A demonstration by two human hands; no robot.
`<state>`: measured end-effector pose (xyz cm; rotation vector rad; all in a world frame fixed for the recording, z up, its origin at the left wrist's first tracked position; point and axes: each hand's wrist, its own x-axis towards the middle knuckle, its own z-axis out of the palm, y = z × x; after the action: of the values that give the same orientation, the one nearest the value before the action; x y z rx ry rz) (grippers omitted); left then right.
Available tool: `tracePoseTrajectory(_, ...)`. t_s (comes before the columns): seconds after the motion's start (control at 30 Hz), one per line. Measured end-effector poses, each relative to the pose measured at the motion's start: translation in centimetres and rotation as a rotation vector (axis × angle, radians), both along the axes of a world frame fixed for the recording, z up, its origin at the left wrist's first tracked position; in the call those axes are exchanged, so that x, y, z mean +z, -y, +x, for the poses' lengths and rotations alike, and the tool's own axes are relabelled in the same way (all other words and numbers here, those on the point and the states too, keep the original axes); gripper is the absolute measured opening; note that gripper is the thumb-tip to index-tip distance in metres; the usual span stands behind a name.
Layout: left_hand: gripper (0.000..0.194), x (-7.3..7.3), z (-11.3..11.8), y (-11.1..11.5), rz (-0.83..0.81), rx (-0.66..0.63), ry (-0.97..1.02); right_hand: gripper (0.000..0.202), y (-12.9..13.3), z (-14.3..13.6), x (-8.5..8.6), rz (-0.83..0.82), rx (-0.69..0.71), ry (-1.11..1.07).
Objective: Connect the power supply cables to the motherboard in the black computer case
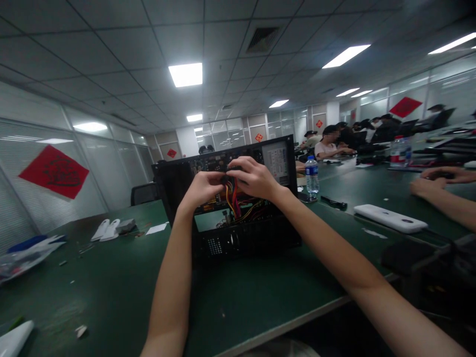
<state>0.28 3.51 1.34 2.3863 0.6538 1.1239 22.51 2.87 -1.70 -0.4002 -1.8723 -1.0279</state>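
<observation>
An open black computer case (238, 240) stands on the green table, its inside facing me. A bundle of red, yellow and black power wires (233, 198) runs up inside it to where my fingers meet. My left hand (204, 189) pinches at the top of this bundle with thumb and forefinger. From the other side, my right hand (256, 178) curls its fingers round the same spot; the connector there is mostly hidden. Behind the hands lies a dark circuit board (213, 162), and a power supply with a pale label (277, 161) sits at the case's upper right.
Right of the case are a water bottle (311, 178), a white power strip (390, 218) and another person's hands (431, 183). On the left lie a grey block (125, 226), white pieces (106, 230) and a plastic bag (29, 258). The table's front edge (282, 327) is close to me.
</observation>
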Motion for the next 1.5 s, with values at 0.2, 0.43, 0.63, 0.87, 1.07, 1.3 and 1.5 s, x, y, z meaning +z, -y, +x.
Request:
tracePoseTrajectory(0.2,0.043,-0.3,0.6,-1.6,-0.064,-0.017,0.033,0.029,-1.4,0.3,-1.4,0.192,-0.194,0.120)
tracePoseTrajectory(0.43,0.048,-0.7,1.1,-3.1,-0.073,-0.068,0.005,0.022,-1.5,-0.2,-1.6,0.275,-0.250,0.199)
tracePoseTrajectory(0.63,0.047,-0.9,0.9,-3.3,-0.020,-0.105,-0.094,0.021,-1.2,-1.0,-2.1,0.234,-0.270,0.209)
tracePoseTrajectory(0.87,0.049,-1.5,1.4,-3.6,0.032,-0.016,-0.146,0.024,-1.3,-0.8,-3.2,0.063,-0.324,0.174)
tracePoseTrajectory(1.07,0.043,-1.8,2.0,-4.5,0.152,0.097,-0.115,0.023,-1.3,-0.9,-2.3,0.070,-0.446,0.209)
tracePoseTrajectory(1.3,0.046,-1.8,1.8,-5.1,0.108,0.134,0.043,0.023,-2.0,-2.4,-0.5,-0.012,-0.508,0.331)
tracePoseTrajectory(1.5,0.040,-2.3,1.8,-5.0,-0.049,0.089,0.205,0.025,-2.2,-3.5,-0.2,-0.141,-0.573,0.229)
